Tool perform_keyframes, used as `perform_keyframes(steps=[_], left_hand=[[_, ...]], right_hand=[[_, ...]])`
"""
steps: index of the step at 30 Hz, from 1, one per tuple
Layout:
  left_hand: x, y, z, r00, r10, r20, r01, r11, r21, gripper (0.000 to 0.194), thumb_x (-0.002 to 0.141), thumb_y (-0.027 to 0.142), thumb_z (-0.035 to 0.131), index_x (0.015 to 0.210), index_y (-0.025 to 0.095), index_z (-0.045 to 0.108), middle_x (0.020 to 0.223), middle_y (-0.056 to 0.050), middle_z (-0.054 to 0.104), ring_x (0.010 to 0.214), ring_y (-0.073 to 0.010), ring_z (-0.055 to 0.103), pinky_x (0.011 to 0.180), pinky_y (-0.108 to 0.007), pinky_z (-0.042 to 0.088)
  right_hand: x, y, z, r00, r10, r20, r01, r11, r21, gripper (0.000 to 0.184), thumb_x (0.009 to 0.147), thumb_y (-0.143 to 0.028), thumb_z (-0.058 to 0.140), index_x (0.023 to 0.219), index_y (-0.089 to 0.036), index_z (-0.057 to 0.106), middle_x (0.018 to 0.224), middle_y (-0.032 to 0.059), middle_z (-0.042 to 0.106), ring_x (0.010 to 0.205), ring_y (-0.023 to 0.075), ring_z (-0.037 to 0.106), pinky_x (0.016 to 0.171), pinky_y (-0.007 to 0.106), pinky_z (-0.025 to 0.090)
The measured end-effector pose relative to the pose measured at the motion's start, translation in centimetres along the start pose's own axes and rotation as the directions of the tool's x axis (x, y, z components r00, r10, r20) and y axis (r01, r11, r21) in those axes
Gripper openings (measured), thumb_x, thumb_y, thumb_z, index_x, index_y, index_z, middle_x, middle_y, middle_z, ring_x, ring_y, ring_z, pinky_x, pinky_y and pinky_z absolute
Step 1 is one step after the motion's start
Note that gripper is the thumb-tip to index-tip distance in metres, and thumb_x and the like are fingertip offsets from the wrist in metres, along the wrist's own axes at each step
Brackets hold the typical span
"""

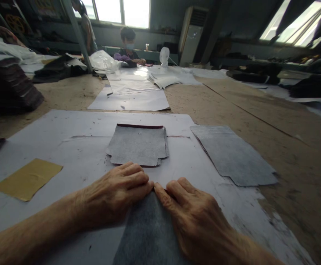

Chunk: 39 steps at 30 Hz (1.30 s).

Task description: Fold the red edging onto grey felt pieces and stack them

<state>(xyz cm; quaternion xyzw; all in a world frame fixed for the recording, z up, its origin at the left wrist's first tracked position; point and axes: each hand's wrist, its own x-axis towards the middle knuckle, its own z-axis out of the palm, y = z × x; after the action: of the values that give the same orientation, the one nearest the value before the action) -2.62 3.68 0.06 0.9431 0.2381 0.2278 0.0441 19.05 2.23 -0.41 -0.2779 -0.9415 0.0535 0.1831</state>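
Note:
A grey fabric piece (150, 232) lies on the white sheet close to me, running out of the bottom of the view. At its far edge my left hand (121, 187) and my right hand (193, 209) meet, thumbs nearly touching. Both hands have curled fingers pinching that edge, where a sliver of dark red shows by the right fingers. Just beyond the left fingertips sits a small stack of grey pieces (138, 145) with a dark red strip along its far side. To the right rests another stack of grey pieces (232, 152) with notched corners.
A tan paper piece (29, 179) lies left on the white sheet (74, 125). Tall dark stacked material (8, 84) stands at the far left. White papers (132, 97), a small fan (164, 56) and a seated person (128, 44) are across the table.

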Motion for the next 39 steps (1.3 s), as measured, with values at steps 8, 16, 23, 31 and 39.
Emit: perform_keyframes(steps=[8, 16, 23, 31, 39], left_hand=[[-1.5, 2.6, -1.0, 0.988, -0.14, -0.066, 0.138, 0.99, -0.041, 0.042, 0.072, 0.002, 0.037, 0.11, 0.012, 0.048, 0.094, -0.01, 0.056, 0.079, -0.0185, 0.051, 0.069, -0.036, 0.042], [-2.7, 4.0, -0.2, 0.983, -0.182, -0.023, 0.181, 0.982, -0.055, 0.044, 0.072, 0.01, 0.042, 0.116, 0.009, 0.045, 0.098, -0.013, 0.057, 0.084, -0.0229, 0.05, 0.073, -0.04, 0.042], [-2.5, 4.0, 0.3, 0.984, -0.16, -0.078, 0.158, 0.987, -0.026, 0.043, 0.074, 0.011, 0.04, 0.116, 0.007, 0.045, 0.092, -0.014, 0.058, 0.082, -0.0236, 0.052, 0.072, -0.041, 0.043], [-2.4, 4.3, -0.5, 0.98, -0.198, 0.018, 0.198, 0.98, -0.01, 0.039, 0.068, 0.009, 0.043, 0.106, 0.009, 0.05, 0.094, -0.013, 0.056, 0.084, -0.0229, 0.05, 0.074, -0.04, 0.043], [-2.0, 4.6, -0.8, 0.972, -0.236, 0.019, 0.237, 0.97, -0.055, 0.038, 0.074, 0.007, 0.039, 0.11, 0.013, 0.048, 0.093, -0.009, 0.055, 0.081, -0.0199, 0.05, 0.073, -0.037, 0.041]], right_hand=[[0.8, 0.4, -0.7, 0.991, -0.003, 0.136, -0.002, 0.999, 0.035, 0.052, 0.073, -0.005, 0.038, 0.124, -0.005, 0.044, 0.094, 0.0117, 0.052, 0.082, 0.0206, 0.044, 0.069, 0.032, 0.046], [1.5, 0.4, -1.1, 0.97, 0.032, 0.242, -0.032, 0.999, -0.006, 0.063, 0.07, -0.006, 0.038, 0.132, -0.012, 0.036, 0.094, 0.0104, 0.051, 0.082, 0.0204, 0.047, 0.064, 0.031, 0.047], [1.7, -0.2, -1.1, 0.947, 0.085, 0.31, -0.06, 0.994, -0.09, 0.072, 0.063, -0.005, 0.039, 0.134, -0.017, 0.033, 0.089, 0.0101, 0.051, 0.072, 0.0183, 0.05, 0.056, 0.028, 0.045], [3.0, 0.5, -2.0, 0.923, 0.114, 0.368, -0.096, 0.993, -0.068, 0.073, 0.059, -0.005, 0.041, 0.131, -0.02, 0.037, 0.086, 0.0073, 0.055, 0.068, 0.0178, 0.054, 0.061, 0.031, 0.047], [0.3, 1.2, -1.7, 0.999, 0.034, -0.019, -0.035, 0.998, -0.056, 0.045, 0.077, -0.001, 0.032, 0.116, -0.009, 0.052, 0.084, 0.0098, 0.053, 0.071, 0.0173, 0.05, 0.059, 0.028, 0.047]])
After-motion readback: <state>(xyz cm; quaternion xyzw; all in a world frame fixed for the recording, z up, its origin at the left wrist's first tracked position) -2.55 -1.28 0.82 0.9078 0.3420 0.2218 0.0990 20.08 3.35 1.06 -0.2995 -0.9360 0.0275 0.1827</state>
